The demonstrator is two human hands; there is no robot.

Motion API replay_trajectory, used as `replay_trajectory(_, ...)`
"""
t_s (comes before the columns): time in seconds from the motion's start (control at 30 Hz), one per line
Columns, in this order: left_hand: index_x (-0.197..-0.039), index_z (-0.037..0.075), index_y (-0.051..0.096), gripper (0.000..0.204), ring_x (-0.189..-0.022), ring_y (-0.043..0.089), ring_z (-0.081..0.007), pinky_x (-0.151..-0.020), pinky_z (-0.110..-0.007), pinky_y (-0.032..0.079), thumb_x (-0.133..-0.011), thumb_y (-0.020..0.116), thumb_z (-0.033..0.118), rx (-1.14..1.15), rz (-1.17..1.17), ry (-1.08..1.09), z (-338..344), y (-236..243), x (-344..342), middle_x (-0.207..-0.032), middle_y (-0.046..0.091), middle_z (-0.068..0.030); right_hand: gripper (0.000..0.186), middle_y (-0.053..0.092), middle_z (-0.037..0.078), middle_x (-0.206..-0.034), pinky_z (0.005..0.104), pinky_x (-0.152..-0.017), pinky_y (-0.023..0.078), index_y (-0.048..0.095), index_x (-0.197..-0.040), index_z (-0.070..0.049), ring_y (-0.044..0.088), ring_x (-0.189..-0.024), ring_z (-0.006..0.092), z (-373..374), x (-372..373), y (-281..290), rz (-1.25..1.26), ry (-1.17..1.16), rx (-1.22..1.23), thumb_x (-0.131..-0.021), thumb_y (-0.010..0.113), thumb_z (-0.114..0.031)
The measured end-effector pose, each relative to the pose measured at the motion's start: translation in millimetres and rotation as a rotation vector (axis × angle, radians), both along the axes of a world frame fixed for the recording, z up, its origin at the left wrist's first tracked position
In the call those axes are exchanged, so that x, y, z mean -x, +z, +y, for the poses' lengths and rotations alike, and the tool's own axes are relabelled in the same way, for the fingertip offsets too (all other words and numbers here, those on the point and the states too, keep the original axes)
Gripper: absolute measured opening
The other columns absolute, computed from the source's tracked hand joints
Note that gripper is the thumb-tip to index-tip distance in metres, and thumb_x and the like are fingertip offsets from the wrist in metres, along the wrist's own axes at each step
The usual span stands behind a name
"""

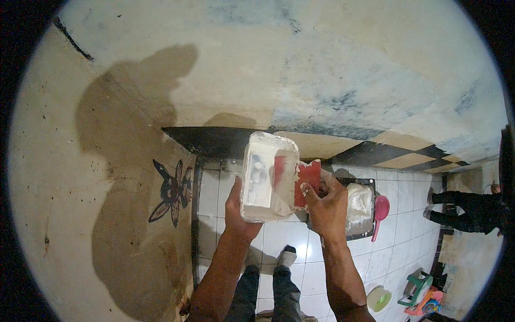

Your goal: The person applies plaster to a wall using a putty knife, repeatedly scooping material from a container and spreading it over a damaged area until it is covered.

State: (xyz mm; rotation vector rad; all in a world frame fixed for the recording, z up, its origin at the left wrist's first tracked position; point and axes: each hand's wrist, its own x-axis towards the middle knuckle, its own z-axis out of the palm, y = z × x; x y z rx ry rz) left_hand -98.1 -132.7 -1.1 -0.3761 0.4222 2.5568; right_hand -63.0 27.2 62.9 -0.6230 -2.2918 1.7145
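Note:
My left hand (242,212) grips a white rectangular plastic tub (247,185) by its side, tilted so its inside faces me. White paste (260,177) lies in the tub and smears its rim. In my right hand (328,205), between thumb and fingers, is a flat red scraper (307,180) with chipped white residue on its edges. The scraper is at the tub's right side, and red also shows at the tub's inner wall. Whether the scraper touches the paste I cannot tell.
On the tiled floor (397,228) to the right, a black tray (362,236) bears a white mass, with a pink dipper (381,207) beside it. Farther off are a green bowl (379,298), a green stool-like object (416,288) and another person (464,209). A patchy wall (332,70) rises ahead.

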Motion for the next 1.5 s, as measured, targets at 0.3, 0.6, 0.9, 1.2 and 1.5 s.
replay_trajectory(0.3, -0.132, 0.006, 0.044, 0.05, -0.115, 0.054, -0.0297, -0.1, -0.048, 0.042, -0.098, 0.036, 0.042, 0.058, -0.011, -0.003, 2, -5, -2, -0.124, 0.056, -0.0137, 0.025, 0.069, 0.012, -0.09, 0.0273, -0.07, 0.051, 0.062, -0.106, 0.005, 0.064, -0.08, 0.0126, -1, 1, -11, 0.04, -0.008, 0.203, -0.082, 0.064, 0.0)
replay_trajectory(0.6, -0.134, 0.002, 0.038, 0.053, -0.117, 0.053, -0.0283, -0.098, -0.045, 0.045, -0.099, 0.034, 0.041, 0.009, -0.031, -0.029, 3, -12, -16, -0.126, 0.052, -0.0158, 0.028, 0.067, 0.012, -0.098, 0.0266, -0.075, 0.051, 0.057, -0.113, 0.005, 0.063, -0.086, 0.0135, -16, -8, 5, 0.061, 0.027, 0.202, -0.085, 0.061, 0.001)
replay_trajectory(0.9, -0.135, 0.01, 0.042, 0.054, -0.118, 0.052, -0.0335, -0.098, -0.053, 0.042, -0.092, 0.04, 0.043, -0.051, -0.075, 0.026, 0, -19, -8, -0.13, 0.051, -0.0135, 0.025, 0.064, 0.005, -0.098, 0.0234, -0.061, 0.05, 0.055, -0.112, -0.003, 0.061, -0.077, 0.0114, 10, -15, -22, 0.067, -0.146, 0.8, -0.088, 0.06, -0.005)
replay_trajectory(1.2, -0.134, 0.011, 0.043, 0.048, -0.115, 0.053, -0.0267, -0.098, -0.046, 0.043, -0.095, 0.04, 0.039, -0.021, 0.041, 0.144, -12, -5, 8, -0.124, 0.054, -0.0091, 0.031, 0.063, 0.003, -0.109, 0.0324, -0.087, 0.047, 0.054, -0.117, -0.006, 0.061, -0.099, 0.016, 38, 15, -92, 0.127, -0.16, 1.214, -0.087, 0.06, -0.01)
replay_trajectory(1.5, -0.13, 0.01, 0.048, 0.049, -0.116, 0.053, -0.0286, -0.097, -0.05, 0.044, -0.092, 0.046, 0.039, -0.051, 0.093, 0.27, -33, -14, 12, -0.125, 0.055, -0.0099, 0.028, 0.062, 0.008, -0.106, 0.033, -0.083, 0.053, 0.056, -0.109, -0.005, 0.061, -0.096, 0.0207, 30, 73, -151, 0.043, -0.152, 1.229, -0.082, 0.061, -0.003)
